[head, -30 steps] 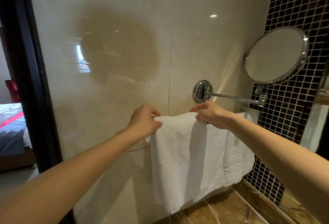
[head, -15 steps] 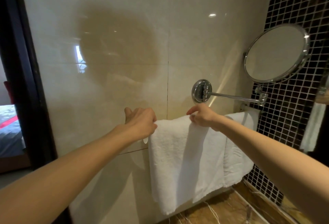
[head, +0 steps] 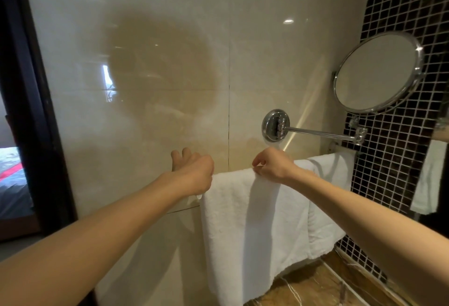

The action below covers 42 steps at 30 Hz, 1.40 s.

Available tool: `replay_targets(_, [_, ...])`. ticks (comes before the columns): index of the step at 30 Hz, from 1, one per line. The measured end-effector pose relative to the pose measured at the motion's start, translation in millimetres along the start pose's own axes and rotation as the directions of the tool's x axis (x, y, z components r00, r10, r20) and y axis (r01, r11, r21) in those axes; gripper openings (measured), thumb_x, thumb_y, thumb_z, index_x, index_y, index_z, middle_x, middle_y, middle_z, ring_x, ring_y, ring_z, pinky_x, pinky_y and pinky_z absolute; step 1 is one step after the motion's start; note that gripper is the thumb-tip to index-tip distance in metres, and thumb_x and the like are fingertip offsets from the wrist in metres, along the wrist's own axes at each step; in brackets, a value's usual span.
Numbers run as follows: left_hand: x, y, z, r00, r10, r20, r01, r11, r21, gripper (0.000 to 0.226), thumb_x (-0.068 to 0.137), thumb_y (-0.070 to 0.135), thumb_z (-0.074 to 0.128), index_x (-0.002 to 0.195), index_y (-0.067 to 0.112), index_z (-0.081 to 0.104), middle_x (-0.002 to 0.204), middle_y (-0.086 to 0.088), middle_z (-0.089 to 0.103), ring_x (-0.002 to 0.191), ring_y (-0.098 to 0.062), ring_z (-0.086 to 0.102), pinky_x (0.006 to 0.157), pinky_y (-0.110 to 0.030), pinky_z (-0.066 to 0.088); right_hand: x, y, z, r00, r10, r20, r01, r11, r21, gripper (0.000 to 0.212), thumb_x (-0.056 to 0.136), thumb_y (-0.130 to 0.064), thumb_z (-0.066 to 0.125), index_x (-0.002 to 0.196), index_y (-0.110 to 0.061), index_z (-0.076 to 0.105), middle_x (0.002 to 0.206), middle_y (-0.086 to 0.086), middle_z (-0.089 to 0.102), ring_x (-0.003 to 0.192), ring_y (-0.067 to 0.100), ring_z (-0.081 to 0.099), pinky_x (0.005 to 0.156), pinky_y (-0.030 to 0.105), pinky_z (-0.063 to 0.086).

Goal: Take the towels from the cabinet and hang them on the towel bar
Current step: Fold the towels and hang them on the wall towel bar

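Note:
A white towel (head: 245, 228) hangs folded over the towel bar (head: 346, 152), which it mostly hides, on the beige tiled wall. My left hand (head: 194, 174) is at the towel's top left corner, its fingers lifted and spread toward the wall, gripping nothing that I can see. My right hand (head: 272, 164) pinches the towel's top edge near the middle between thumb and forefinger. A second white towel (head: 328, 208) hangs on the same bar just to the right, partly behind the first.
A round chrome mirror (head: 376, 72) on a swing arm (head: 320, 133) juts out above the bar. Black mosaic tiles (head: 401, 1) cover the right wall, where another white towel (head: 427, 179) hangs. A dark door frame (head: 36, 111) stands left, a bed (head: 12, 179) beyond.
My left fingers have lifted off the towel's corner and spread. My right hand has gone from lying on the towel's top to pinching its edge. The towel sits slightly lower on the wall.

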State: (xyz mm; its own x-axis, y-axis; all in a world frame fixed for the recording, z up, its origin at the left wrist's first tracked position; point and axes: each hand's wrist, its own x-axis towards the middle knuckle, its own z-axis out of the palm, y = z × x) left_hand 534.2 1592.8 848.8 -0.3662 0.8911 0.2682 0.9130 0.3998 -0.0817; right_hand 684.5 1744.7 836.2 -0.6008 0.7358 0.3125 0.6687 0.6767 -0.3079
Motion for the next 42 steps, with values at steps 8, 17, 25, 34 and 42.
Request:
replay_targets(8, [-7.7,20.7,11.0,0.973,0.221,-0.074,-0.212,0.971,0.108,0.041,0.091,0.054,0.046,0.103,0.016,0.057,0.114,-0.007,0.057,0.105,-0.032,0.051,0.092,-0.040,0.039,-15.7,-8.7,7.5,0.933,-0.345,0.104,0.359,0.912,-0.199,0.040,0.097,-0.026,0.041,0.135,-0.018,0.050,0.140,0.005,0.051,0.127,0.026,0.046,0.106,0.041,0.032])
replay_targets(17, [-3.8,28.3,21.3,0.975,0.206,-0.087,-0.190,0.968,0.167,0.025,0.098,0.035,0.045,0.109,0.016,0.057,0.117,-0.007,0.060,0.110,-0.029,0.056,0.084,-0.039,0.032,-18.1,3.3,22.5,0.918,-0.391,0.070,0.397,0.899,-0.187,0.031,0.100,-0.028,0.037,0.122,-0.019,0.057,0.108,0.010,0.065,0.098,0.033,0.058,0.085,0.041,0.045])
replay_targets(25, [4.9,25.7,21.4,0.983,0.185,-0.005,-0.184,0.979,0.091,0.025,0.099,0.036,0.041,0.105,0.018,0.056,0.116,-0.007,0.062,0.109,-0.031,0.056,0.078,-0.040,0.030,-12.3,1.7,26.0,0.935,-0.343,0.089,0.353,0.925,-0.140,0.032,0.099,-0.023,0.036,0.124,-0.018,0.057,0.116,0.011,0.064,0.107,0.034,0.056,0.091,0.041,0.043])
replay_targets(34, [-13.7,25.7,31.8,0.932,0.228,-0.282,-0.200,0.972,0.125,0.034,0.096,0.033,0.037,0.114,0.015,0.060,0.119,-0.006,0.057,0.115,-0.027,0.048,0.090,-0.042,0.033,-19.1,-28.1,22.1,0.900,-0.423,0.106,0.436,0.886,-0.159,0.040,0.098,-0.020,0.037,0.137,-0.015,0.046,0.135,0.008,0.055,0.124,0.025,0.048,0.106,0.036,0.024])
replay_targets(42, [-53.2,10.3,76.1,0.794,0.246,-0.556,-0.373,0.919,-0.125,0.035,0.077,0.031,0.045,0.094,0.012,0.069,0.093,-0.003,0.062,0.084,-0.024,0.058,0.074,-0.033,0.043,-26.2,-40.9,25.2,0.882,-0.465,0.072,0.471,0.872,-0.135,0.022,0.095,-0.025,0.050,0.109,-0.011,0.061,0.103,0.007,0.067,0.095,0.028,0.058,0.078,0.034,0.041])
